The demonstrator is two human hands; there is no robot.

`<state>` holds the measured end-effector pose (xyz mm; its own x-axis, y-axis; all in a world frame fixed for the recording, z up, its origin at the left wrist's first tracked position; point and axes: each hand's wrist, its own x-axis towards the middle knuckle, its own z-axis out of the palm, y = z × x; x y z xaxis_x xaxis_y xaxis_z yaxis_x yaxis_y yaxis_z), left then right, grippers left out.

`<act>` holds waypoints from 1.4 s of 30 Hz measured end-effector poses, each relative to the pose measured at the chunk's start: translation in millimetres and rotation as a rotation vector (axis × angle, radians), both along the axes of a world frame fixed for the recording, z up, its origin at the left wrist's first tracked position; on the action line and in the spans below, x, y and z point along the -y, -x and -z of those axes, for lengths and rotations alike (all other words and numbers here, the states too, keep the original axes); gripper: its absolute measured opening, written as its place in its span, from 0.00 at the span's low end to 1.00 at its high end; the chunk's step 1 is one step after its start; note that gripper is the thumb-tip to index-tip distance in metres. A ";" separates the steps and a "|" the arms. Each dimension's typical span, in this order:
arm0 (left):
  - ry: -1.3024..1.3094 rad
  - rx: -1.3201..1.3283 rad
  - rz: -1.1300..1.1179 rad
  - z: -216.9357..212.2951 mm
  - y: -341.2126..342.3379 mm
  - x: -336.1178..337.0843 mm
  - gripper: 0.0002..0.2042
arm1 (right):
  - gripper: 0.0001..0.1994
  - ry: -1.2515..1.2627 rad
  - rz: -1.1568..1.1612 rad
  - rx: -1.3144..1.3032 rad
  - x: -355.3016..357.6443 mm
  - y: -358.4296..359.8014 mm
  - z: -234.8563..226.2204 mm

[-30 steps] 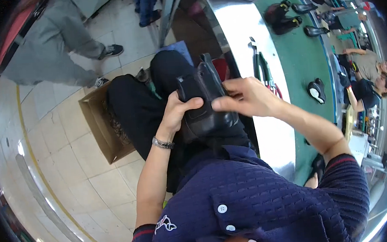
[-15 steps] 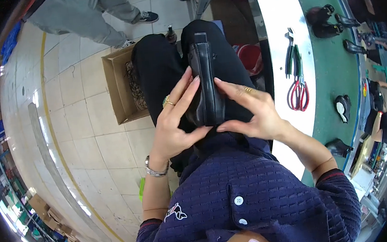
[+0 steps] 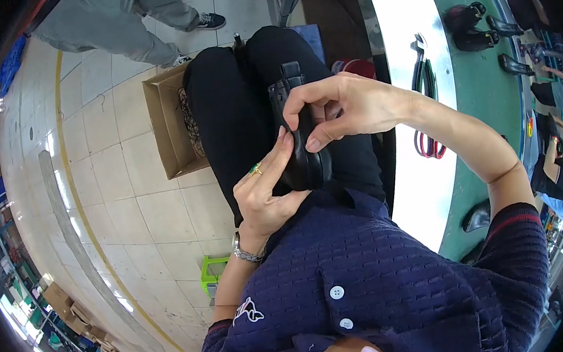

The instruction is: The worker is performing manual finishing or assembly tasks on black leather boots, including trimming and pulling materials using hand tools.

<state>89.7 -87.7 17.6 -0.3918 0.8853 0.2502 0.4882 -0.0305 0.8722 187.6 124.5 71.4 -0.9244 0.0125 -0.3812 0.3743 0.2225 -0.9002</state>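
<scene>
A black leather shoe (image 3: 307, 171) rests lengthwise on my lap, its rounded end close to my shirt and a squared black piece sticking up at its far end. My left hand (image 3: 263, 194) cups the shoe's left side, with fingers along the leather and thumb near the rounded end. Over the upper middle of the shoe, my right hand (image 3: 355, 104) has curled fingers, its thumb and fingertips pressed against the leather. The curled fingers hide part of the shoe, and I cannot see whether they pinch anything small.
At my right is a shiny metal bench (image 3: 422, 195) with green-handled pliers (image 3: 427, 75) and red-handled scissors (image 3: 430, 144). Beyond runs a green belt (image 3: 472, 121) carrying several black shoes (image 3: 472, 38). A cardboard box (image 3: 162, 136) stands left of my legs. A person's grey-trousered legs (image 3: 108, 27) are ahead.
My right hand has moved from the shoe's right side up and across its top, its fingers now curled. My left hand still holds the shoe, which has tilted slightly.
</scene>
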 end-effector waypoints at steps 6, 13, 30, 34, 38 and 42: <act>0.008 -0.034 -0.080 0.5 3.8 -9.4 0.35 | 0.14 -0.134 0.077 -0.069 6.3 14.7 2.0; 0.014 0.069 -0.040 -2.7 16.9 0.5 0.34 | 0.32 0.261 0.382 -0.114 6.2 -10.8 20.8; 0.050 0.109 -0.140 -6.5 25.0 -3.1 0.33 | 0.46 0.038 0.405 -0.223 14.0 13.1 28.0; 0.107 0.560 -0.267 -23.2 64.4 -41.7 0.23 | 0.52 -0.210 0.450 -0.508 26.4 -4.9 64.8; 0.064 0.582 -0.280 -54.1 109.4 -54.5 0.14 | 0.59 0.203 0.432 -0.465 72.5 0.4 62.5; 0.216 0.449 -0.153 -48.9 125.7 -100.6 0.16 | 0.57 0.337 0.592 -0.292 78.8 8.9 61.8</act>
<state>-36.0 12.9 66.6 -0.5478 0.8222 -0.1546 0.0494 0.2162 0.9751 178.7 45.7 9.6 -0.8638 0.4658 -0.1922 0.0807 -0.2486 -0.9652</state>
